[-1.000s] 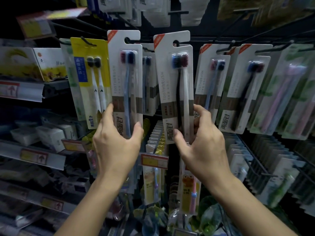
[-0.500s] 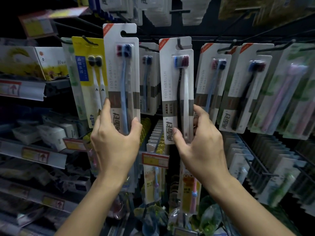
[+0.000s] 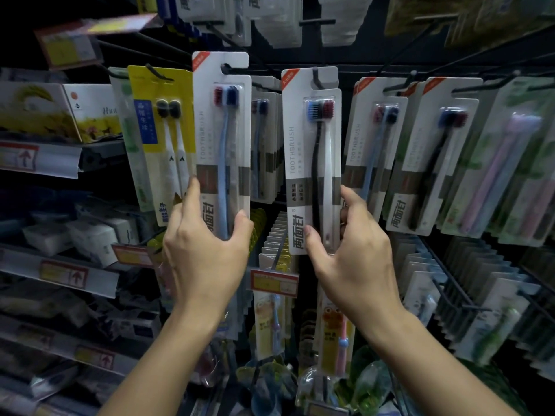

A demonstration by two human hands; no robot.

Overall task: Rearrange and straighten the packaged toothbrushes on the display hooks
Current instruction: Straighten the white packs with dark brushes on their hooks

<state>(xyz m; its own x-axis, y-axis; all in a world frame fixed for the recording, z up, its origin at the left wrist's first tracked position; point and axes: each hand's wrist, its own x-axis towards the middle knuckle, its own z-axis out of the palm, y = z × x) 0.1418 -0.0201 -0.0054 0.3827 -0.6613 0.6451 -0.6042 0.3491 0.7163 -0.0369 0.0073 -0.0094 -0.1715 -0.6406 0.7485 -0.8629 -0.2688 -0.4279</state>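
Observation:
My left hand grips the bottom of a white toothbrush pack with blue handles; its hanging slot sits at the tip of a black hook. My right hand pinches the lower end of a second white pack with a black and a white brush, which hangs on another hook. More packs of the same kind hang behind and between them.
A yellow toothbrush pack hangs left of my left hand. White packs and green packs hang on hooks at the right. Lower hooks hold several small packs; shelves with boxes run along the left.
The left pack has risen and then settled with its slot at its hook. The right pack has dropped onto its hook and now hangs straighter.

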